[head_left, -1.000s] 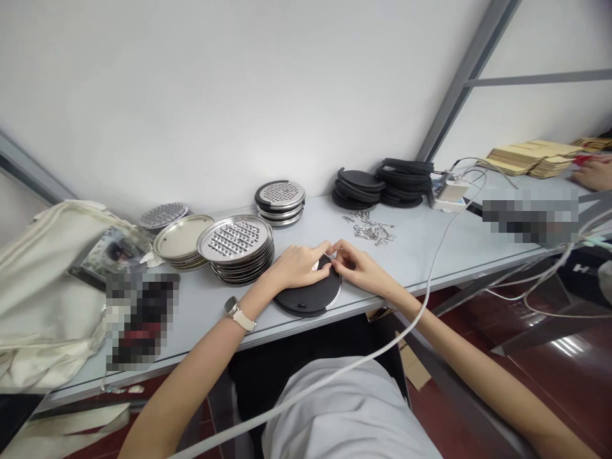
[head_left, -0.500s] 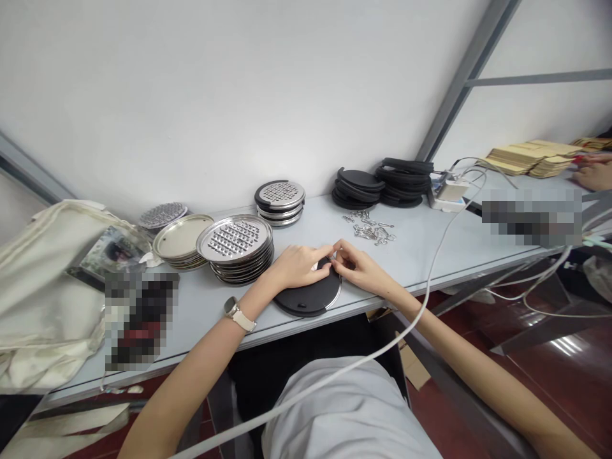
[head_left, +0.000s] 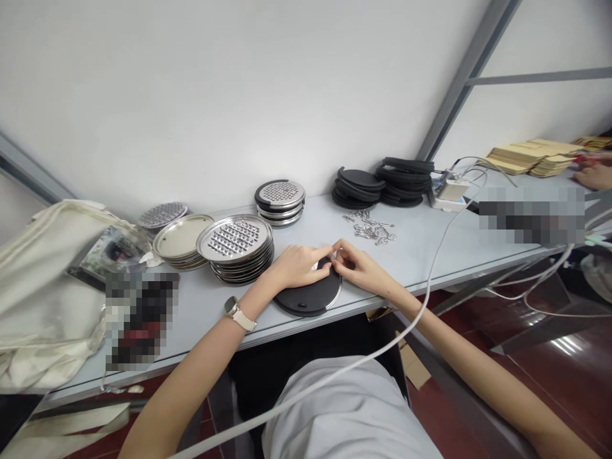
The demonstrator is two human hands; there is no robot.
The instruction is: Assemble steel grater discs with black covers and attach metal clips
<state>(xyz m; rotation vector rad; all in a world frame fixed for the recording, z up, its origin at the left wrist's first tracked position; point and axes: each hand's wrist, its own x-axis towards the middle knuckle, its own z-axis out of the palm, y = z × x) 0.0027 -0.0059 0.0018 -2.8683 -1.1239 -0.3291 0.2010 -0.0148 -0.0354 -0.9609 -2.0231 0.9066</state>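
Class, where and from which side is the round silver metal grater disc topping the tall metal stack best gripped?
The silver grater disc is probably best pinched at its front-left rim, coming from the near side: there it overhangs the metal stack, while raised teeth cover its middle.

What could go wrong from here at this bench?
1. The black disc under the hands lies close to the table's front edge; a push toward the body might tip it off.
2. The white cable crosses in view over the right forearm and might snag it.
3. The top grater sits off-centre on its stack, near the left arm; a bump could slide it.
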